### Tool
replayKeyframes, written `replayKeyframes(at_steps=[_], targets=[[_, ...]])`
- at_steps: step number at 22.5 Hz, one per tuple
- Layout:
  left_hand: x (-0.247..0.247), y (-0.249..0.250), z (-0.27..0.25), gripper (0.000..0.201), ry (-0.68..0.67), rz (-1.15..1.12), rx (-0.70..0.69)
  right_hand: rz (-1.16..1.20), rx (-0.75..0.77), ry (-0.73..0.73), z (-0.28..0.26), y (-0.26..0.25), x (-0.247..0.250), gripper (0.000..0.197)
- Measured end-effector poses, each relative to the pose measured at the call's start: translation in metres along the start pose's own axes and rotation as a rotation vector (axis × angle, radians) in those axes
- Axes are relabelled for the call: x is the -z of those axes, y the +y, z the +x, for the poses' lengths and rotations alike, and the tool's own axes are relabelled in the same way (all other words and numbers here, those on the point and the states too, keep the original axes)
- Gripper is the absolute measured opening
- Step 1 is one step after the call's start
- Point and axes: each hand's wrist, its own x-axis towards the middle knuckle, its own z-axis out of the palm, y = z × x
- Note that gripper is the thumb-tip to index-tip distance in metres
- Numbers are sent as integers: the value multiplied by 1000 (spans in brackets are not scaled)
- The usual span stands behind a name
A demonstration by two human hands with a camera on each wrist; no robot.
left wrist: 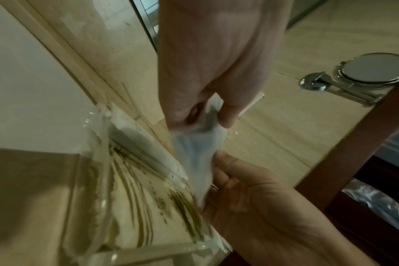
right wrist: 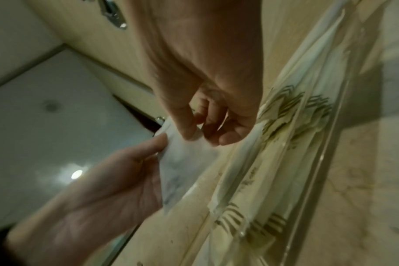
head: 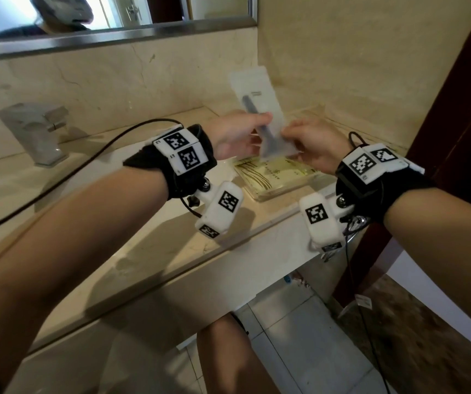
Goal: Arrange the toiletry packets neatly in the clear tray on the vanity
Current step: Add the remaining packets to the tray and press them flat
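Observation:
Both my hands hold one translucent white packet with a dark long item inside, upright above the clear tray. My left hand pinches its middle from the left; in the left wrist view the left hand has thumb and fingers closed on the packet. My right hand pinches the lower right edge; the right wrist view shows the right hand with thumb and fingers on the packet. Several yellowish printed packets lie flat in the tray.
The tray sits in the vanity's back right corner against the beige wall. A chrome faucet stands at the left, and a wall mirror hangs above. A round swing-arm mirror and a dark wooden door frame are on the right.

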Motion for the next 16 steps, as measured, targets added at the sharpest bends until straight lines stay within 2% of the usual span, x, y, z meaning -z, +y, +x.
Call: replayKeyframes(at_steps=[2, 4, 7, 8, 10, 13, 16], targets=[[-5, 3, 9, 37, 106, 44, -63, -125, 12, -53, 0, 3, -4, 21], [-2, 6, 11, 39, 129, 160, -81, -102, 66, 30, 3, 0, 0, 7], [1, 12, 6, 38, 84, 399, -43, -31, 112, 165, 15, -13, 7, 36], [1, 13, 3, 37, 83, 466, -32, -61, 128, 192, 18, -17, 8, 33], [1, 18, 3, 30, 90, 587, -30, -180, 134, 260, 25, -27, 14, 8], [13, 18, 6, 16, 84, 673, 17, -320, 71, 356, 40, -30, 28, 22], [30, 5, 13, 19, 167, 767, 79, -511, 24, 323, 46, -19, 34, 13]])
